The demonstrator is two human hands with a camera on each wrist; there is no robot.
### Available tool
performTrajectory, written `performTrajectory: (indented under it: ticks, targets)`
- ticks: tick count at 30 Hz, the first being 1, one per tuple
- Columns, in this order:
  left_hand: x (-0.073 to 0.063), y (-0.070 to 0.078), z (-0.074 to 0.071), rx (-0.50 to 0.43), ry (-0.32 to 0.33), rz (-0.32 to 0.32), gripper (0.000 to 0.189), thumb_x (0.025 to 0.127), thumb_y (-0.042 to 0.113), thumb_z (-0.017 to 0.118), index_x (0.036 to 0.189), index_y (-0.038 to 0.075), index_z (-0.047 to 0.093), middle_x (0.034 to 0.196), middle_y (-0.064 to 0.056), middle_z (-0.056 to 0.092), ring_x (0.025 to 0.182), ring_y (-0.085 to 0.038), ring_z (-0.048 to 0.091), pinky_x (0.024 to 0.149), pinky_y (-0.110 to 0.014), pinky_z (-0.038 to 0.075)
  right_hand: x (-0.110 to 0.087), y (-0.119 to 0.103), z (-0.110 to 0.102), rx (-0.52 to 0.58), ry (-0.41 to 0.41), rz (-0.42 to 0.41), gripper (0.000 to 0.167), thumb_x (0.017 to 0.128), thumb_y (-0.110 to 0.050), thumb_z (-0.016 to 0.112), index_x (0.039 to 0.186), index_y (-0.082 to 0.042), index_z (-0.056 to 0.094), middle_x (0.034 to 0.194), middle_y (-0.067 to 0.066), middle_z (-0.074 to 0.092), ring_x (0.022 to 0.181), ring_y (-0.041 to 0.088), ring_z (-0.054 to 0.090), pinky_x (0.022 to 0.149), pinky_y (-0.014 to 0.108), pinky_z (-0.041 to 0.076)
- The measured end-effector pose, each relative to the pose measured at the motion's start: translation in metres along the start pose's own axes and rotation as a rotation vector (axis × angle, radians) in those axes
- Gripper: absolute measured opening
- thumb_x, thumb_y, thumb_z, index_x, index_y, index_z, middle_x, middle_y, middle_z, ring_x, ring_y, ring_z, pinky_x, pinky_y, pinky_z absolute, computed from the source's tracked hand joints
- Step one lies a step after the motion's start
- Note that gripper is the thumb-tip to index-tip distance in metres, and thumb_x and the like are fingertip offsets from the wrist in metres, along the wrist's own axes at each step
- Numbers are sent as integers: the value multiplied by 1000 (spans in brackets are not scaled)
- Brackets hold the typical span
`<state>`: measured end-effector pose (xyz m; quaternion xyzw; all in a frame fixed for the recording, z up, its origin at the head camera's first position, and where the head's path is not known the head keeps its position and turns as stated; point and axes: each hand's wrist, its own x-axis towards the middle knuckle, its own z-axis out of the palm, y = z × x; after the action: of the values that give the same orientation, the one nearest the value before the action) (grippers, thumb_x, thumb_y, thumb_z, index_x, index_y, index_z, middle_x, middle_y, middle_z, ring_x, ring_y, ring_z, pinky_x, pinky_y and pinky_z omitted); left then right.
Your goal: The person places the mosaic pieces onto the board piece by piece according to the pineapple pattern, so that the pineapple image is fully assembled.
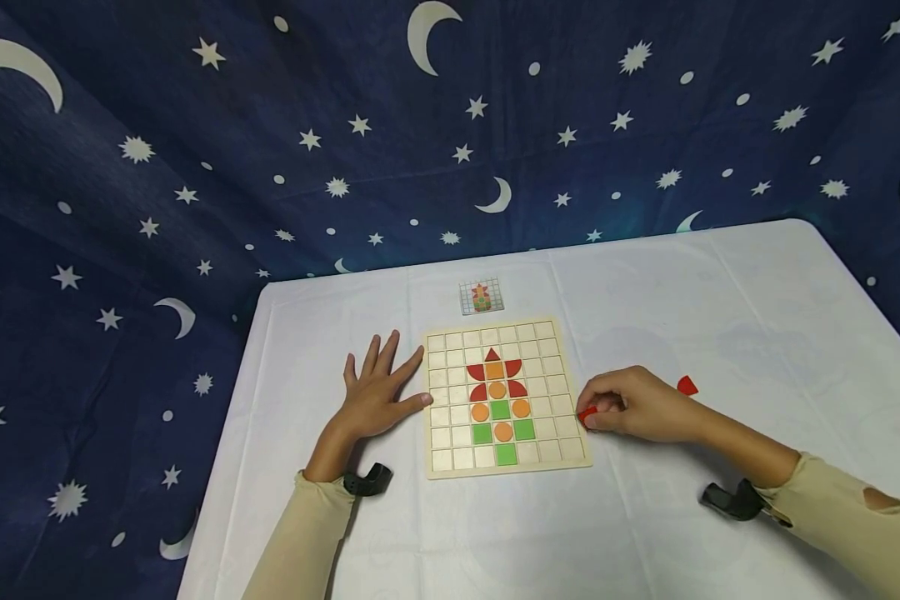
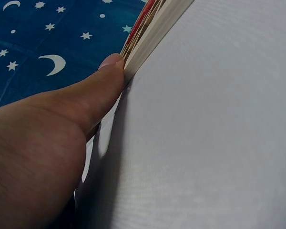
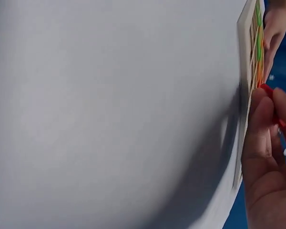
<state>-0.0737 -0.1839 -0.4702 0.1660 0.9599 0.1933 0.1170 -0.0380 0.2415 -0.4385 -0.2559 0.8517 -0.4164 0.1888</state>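
A square wooden grid board [image 1: 450, 417] lies on the white table, with red, orange and green flat tiles set in its cells as a flower-like figure. My left hand [image 1: 377, 396] rests with spread fingers at the board's left edge; in the left wrist view its thumb [image 2: 100, 90] touches the board's side. At the board's right edge my right hand [image 1: 637, 404] pinches a small red tile [image 1: 587, 414] between thumb and fingers. That red tile [image 3: 268, 90] is partly hidden by the fingers in the right wrist view. Another red tile [image 1: 687, 385] lies behind the right wrist.
A small pattern card [image 1: 482, 296] with a similar figure on a grid lies beyond the board. The white cloth-covered table [image 1: 645, 533] ends at a dark blue curtain [image 1: 390, 100] with moons and stars. Each wrist wears a black band mount [image 1: 731, 500].
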Motion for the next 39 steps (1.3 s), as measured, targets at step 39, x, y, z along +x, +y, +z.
performTrajectory:
  ticks: [39]
  targets:
    - [0,-3,2,-7,1,5,81,93,63,61,161,33,28,174,-7,-1,159,-37,-12,117,-72,-12,36,-48,66,-242,64,-176,13,78,-9,88,75,-20,82,66,-18,60,62,-5,47,56,16,42]
